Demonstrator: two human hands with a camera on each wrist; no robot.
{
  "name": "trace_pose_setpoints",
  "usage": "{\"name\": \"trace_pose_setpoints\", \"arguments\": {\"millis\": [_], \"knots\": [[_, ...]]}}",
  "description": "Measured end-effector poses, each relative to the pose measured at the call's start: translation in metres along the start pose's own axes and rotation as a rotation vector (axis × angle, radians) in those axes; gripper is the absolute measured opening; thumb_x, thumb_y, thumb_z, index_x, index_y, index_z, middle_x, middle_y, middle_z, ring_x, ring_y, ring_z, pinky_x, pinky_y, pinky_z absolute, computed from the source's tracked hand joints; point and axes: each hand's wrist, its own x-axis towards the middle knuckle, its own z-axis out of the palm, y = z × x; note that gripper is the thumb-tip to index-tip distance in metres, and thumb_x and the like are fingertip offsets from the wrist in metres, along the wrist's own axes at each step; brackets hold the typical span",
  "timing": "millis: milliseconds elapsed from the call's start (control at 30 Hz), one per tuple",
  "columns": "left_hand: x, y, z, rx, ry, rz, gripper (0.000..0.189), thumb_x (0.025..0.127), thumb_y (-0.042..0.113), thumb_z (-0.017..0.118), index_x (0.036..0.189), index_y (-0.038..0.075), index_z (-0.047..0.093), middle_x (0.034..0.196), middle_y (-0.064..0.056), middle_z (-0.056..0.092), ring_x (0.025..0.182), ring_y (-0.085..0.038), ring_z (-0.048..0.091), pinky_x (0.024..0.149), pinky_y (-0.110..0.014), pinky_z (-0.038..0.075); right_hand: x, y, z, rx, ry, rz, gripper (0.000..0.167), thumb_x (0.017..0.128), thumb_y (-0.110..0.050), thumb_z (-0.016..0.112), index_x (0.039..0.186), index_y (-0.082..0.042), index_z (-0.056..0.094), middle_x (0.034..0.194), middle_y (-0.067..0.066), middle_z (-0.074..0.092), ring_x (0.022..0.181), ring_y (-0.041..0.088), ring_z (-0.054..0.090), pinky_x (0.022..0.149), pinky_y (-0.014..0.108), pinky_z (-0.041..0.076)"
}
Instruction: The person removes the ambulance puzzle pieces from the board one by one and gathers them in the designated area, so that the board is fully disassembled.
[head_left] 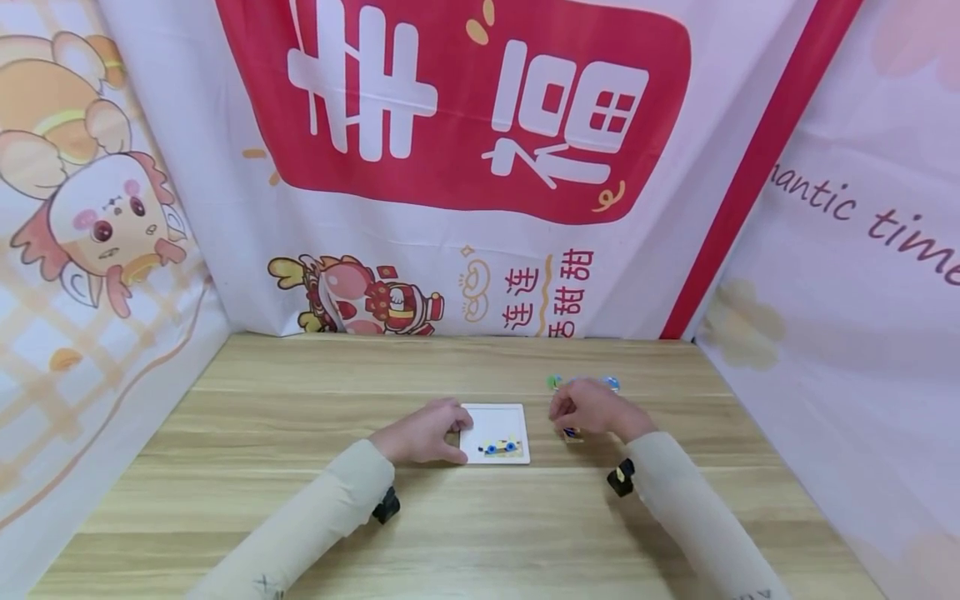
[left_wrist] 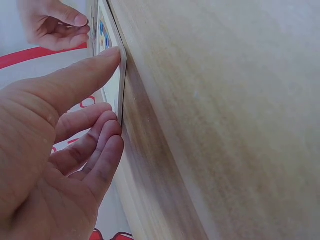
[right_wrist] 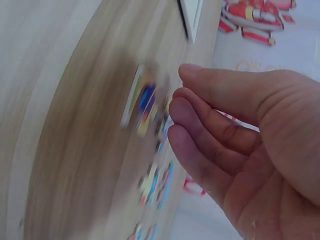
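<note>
A white square puzzle tray (head_left: 495, 417) lies flat on the table, with a flat piece (head_left: 501, 447) showing yellow and blue round shapes at its lower right. My left hand (head_left: 429, 431) holds the tray by its left side, thumb near the front corner and the other fingertips farther back along the edge. To the right, my right hand (head_left: 596, 407) hovers over loose picture pieces, its fingers bent toward the thumb and nothing visible between them. Under the fingertips lies a blue and yellow piece (right_wrist: 146, 100), blurred in the right wrist view.
Several more small coloured pieces (right_wrist: 150, 185) lie beyond the right hand, partly hidden by it in the head view. The wooden table (head_left: 315, 367) ends at a printed cloth (head_left: 465, 192) behind, with cloth walls on both sides. Each wrist wears a small black camera.
</note>
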Motion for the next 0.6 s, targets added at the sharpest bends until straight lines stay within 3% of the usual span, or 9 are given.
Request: {"name": "trace_pose_setpoints", "arguments": {"millis": [367,600], "knots": [[0.000,0.000,0.001,0.011,-0.002,-0.010,0.052,0.089,0.027,0.087,0.131,0.003,0.069,0.124,-0.007,0.066,0.111,-0.018,0.061,0.103,-0.042,0.055,0.021,-0.052,0.024,-0.008,-0.088,-0.212,0.007,0.094,-0.005,0.078,0.100,-0.009,0.076,0.096,0.002,0.077,0.087,0.007,0.068,0.081,0.023,0.059],[-0.002,0.003,0.000,-0.004,0.002,-0.018,0.050,0.089,0.025,0.087,0.130,0.002,0.069,0.124,-0.008,0.066,0.112,-0.019,0.062,0.105,-0.042,0.054,0.025,-0.073,0.034,0.036,-0.140,-0.183,0.013,0.092,-0.003,0.080,0.102,-0.010,0.077,0.097,0.000,0.076,0.087,0.007,0.068,0.082,0.024,0.059]]}}
